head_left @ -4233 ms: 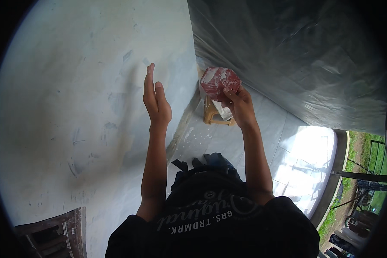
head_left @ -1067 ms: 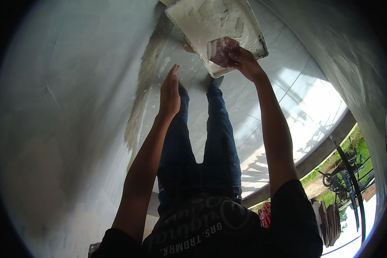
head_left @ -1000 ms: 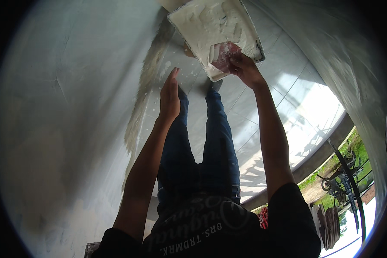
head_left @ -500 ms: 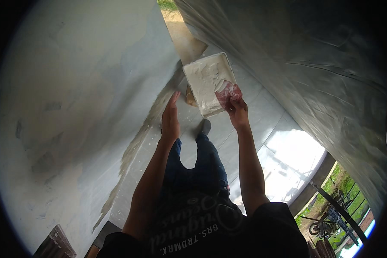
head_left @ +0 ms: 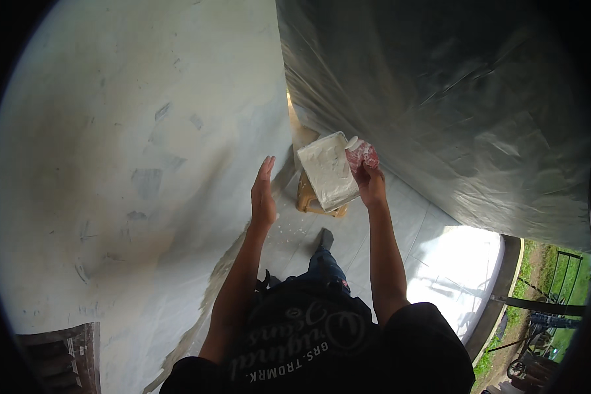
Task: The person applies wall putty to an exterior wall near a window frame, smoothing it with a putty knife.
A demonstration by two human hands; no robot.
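Note:
My right hand (head_left: 373, 185) grips a flat red scraper (head_left: 362, 153) smeared with white. A lump of white putty sits along the scraper's far edge. Just left of it is a rectangular tray (head_left: 311, 180) spread with off-white putty (head_left: 328, 165). The tray appears above a tan stool (head_left: 305, 197); whether it rests there is hard to tell. My left hand (head_left: 263, 197) is held out flat, fingers stretched and holding nothing, beside the pale wall (head_left: 197, 164).
The pale, patchy wall fills the left side. A plastic sheet (head_left: 453, 111) hangs along the right. Grey floor tiles (head_left: 391, 217) run between them, sunlit at the right. A dark slatted panel (head_left: 65, 358) is at lower left; grass (head_left: 565, 282) shows outside at lower right.
The red scraper has come off the tray's putty to its right edge and now carries a white lump. The view has shifted, showing more wall and stool.

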